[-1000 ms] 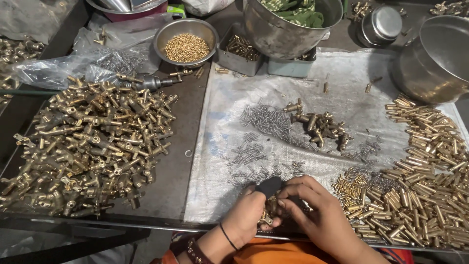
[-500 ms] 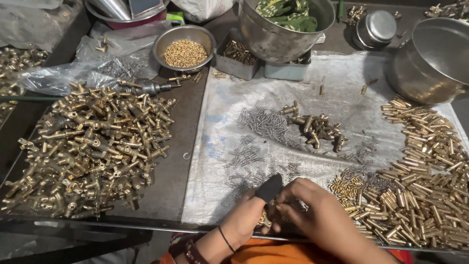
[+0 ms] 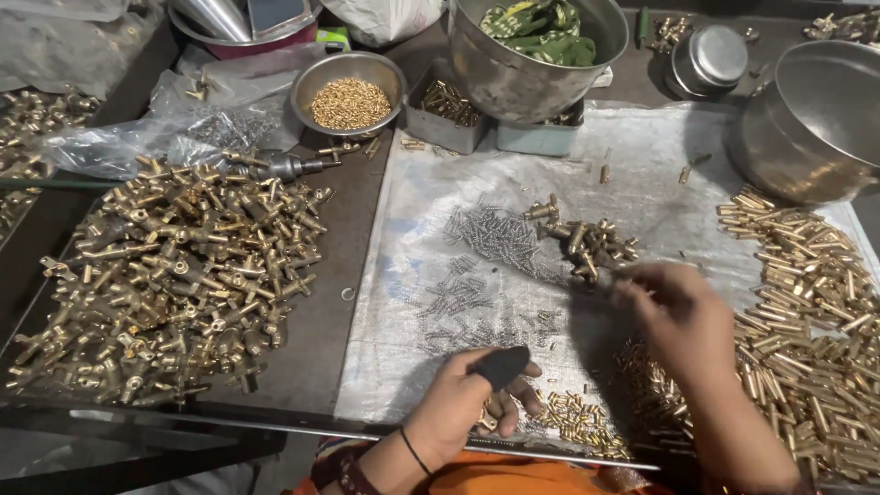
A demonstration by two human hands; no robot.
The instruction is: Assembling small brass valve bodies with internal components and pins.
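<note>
From the head camera, your left hand point(image 3: 463, 403) rests low on the grey sheet point(image 3: 642, 165), fingers curled shut around a small brass fitting point(image 3: 492, 411), a black cap point(image 3: 502, 365) on the thumb. Your right hand point(image 3: 683, 316) reaches toward the little cluster of brass fittings point(image 3: 587, 243); it is blurred, so you cannot tell how its fingers stand. Steel springs point(image 3: 490, 234) lie just beside that cluster. Brass pins point(image 3: 807, 312) are heaped to the right, brass tee valves point(image 3: 174, 275) to the left.

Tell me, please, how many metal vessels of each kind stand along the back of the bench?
Small bowl of brass bits: 1
Large steel pots: 2
Lidded steel tin: 1
Rectangular trays: 2
Total: 6
</note>
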